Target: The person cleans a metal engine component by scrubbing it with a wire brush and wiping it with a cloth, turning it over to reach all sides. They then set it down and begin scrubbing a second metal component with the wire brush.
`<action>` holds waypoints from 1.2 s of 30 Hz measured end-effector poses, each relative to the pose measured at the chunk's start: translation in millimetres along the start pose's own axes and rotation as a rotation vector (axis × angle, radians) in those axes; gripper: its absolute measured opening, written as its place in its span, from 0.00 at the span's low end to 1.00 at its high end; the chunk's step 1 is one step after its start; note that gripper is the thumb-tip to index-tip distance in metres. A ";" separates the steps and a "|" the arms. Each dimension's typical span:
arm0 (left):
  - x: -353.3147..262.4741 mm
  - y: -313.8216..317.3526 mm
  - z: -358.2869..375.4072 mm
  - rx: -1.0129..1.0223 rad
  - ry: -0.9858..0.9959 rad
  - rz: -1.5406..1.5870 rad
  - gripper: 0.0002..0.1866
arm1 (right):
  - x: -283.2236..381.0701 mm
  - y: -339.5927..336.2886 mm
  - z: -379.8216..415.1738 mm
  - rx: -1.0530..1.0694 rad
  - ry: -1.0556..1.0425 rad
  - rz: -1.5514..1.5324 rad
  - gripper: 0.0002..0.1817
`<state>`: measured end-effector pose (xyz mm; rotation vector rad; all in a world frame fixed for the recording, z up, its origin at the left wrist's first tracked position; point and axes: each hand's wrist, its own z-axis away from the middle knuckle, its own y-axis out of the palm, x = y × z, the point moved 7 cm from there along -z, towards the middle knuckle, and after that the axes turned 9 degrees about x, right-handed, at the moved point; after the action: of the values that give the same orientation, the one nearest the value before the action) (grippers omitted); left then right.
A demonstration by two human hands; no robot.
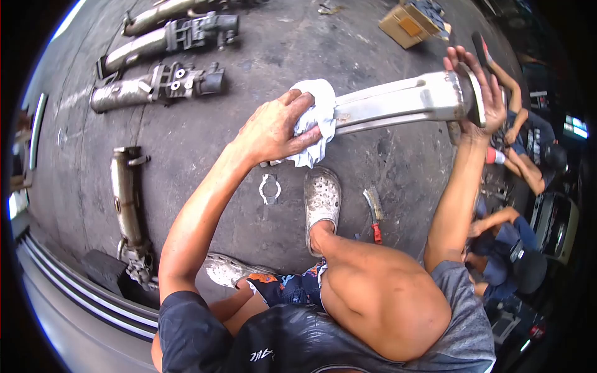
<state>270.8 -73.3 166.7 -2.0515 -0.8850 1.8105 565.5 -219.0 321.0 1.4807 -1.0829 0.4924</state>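
Note:
My left hand [277,127] is closed around a crumpled white cloth [318,115], pressing it against one end of a shiny metal pipe [398,102]. The cloth hides that end. At the other end, my right hand [488,96] bears the pipe's round flange [471,96], its palm against it and its fingers stretched up past the rim. The pipe lies nearly level between both hands, over the floor. Below it are a flat metal ring clamp [270,189] and a wire brush [373,211] with a red handle, near my shoe [323,202].
Several metal pipe assemblies [155,87] lie on the dark floor at upper left, and another [127,199] lies lower left. A cardboard box [407,26] stands at the top. Co-workers [507,248] crouch along the right side. A grey ridged panel [81,292] borders the lower left.

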 end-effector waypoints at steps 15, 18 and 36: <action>4.8 94.4 -93.9 0.321 -0.218 -0.029 0.27 | -60.9 -265.0 151.5 -0.790 0.412 0.152 0.19; 8.6 104.4 -108.8 0.384 -0.255 -0.041 0.27 | -73.7 -275.4 152.0 -0.886 0.447 0.204 0.15; 31.5 141.5 -124.8 0.413 -0.246 -0.020 0.25 | -50.9 -288.0 246.7 -1.237 0.676 0.902 0.18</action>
<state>429.7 -140.6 84.2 -1.5868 -0.5244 2.0592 713.8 -462.8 66.0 -0.3082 -1.0871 0.6665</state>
